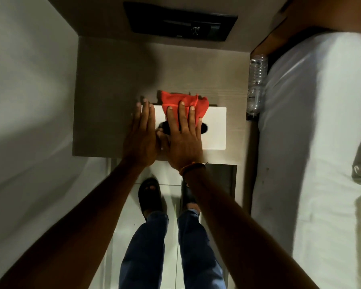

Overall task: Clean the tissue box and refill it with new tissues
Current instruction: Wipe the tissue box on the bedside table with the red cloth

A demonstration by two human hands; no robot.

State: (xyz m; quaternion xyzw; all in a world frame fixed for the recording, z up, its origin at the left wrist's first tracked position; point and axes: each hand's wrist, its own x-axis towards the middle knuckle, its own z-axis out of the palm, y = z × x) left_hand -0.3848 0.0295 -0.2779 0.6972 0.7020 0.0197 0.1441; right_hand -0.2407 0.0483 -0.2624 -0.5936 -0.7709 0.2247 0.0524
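A white tissue box (214,130) with a dark oval slot lies flat near the front edge of a grey-brown bedside table (113,80). A red cloth (191,103) is spread over the box's far edge. My right hand (183,138) presses flat on the cloth and the box top, covering most of the slot. My left hand (142,132) lies flat against the box's left end, fingers straight and together. No tissues show in the slot.
A black wall panel (180,22) sits behind the table. A clear plastic bottle (256,84) stands in the gap between table and bed. White bedding (313,132) fills the right side. My feet in black sandals (150,195) stand on pale floor tiles below.
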